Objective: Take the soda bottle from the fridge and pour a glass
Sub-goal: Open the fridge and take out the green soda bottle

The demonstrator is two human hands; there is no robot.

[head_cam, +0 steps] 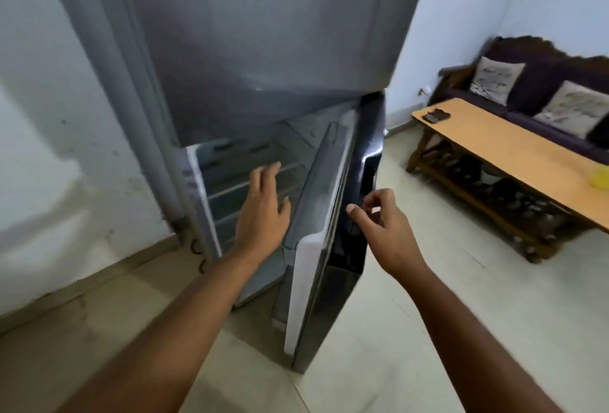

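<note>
A tall grey fridge (263,33) fills the middle of the head view. Its upper door is closed; the lower door (316,224) stands partly open toward me. My left hand (263,211) reaches into the gap with fingers spread, holding nothing, in front of the inner shelves (237,178). My right hand (382,224) is at the door's dark outer face near its edge, fingers curled loosely and thumb apart; whether it touches the door is unclear. No soda bottle or glass shows; the image is blurred.
A wooden table (514,152) stands to the right with a small dark object (436,115) at its far end and something yellow (599,177) at the frame edge. A dark sofa with cushions (497,79) lies behind it. A wall runs along the left.
</note>
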